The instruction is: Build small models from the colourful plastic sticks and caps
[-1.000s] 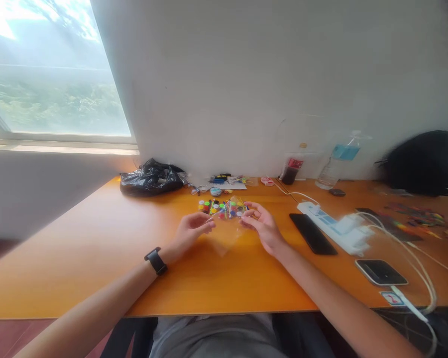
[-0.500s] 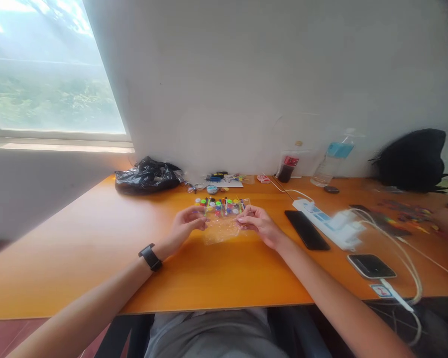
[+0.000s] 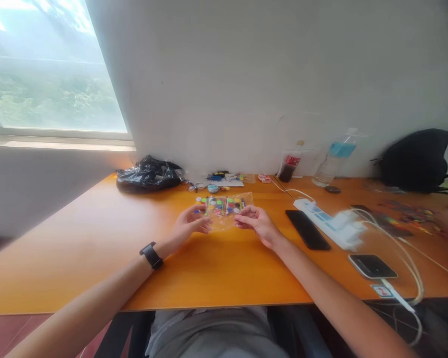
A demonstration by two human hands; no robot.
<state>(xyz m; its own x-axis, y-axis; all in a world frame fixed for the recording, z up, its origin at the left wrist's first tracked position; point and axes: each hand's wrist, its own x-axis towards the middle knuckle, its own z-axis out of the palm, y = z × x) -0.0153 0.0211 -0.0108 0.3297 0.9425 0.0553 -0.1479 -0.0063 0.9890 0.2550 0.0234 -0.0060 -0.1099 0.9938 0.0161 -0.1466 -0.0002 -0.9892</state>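
A clear plastic bag [image 3: 224, 224] is stretched between my two hands above the middle of the wooden table. My left hand [image 3: 190, 222], with a black watch at the wrist, pinches the bag's left side. On its right side the thumb and fingers of my right hand [image 3: 259, 223] are closed on the film. Small colourful round pieces, like buttons or caps [image 3: 219, 203], show behind or through the bag, with several thin sticks among them. Whether any of these lie inside the bag I cannot tell.
A black plastic bag [image 3: 147, 175] and small tools [image 3: 218, 176] lie near the wall. To the right are a black phone [image 3: 306, 229], a white power strip [image 3: 317, 219] with cables, another phone [image 3: 373, 266], two bottles and a black backpack [image 3: 414, 159]. A blurred hand shows at the right edge.
The clear bag has moved up and away from me, its lower edge now nearer the colourful pieces. Both hands keep their hold, and the view has shifted slightly.
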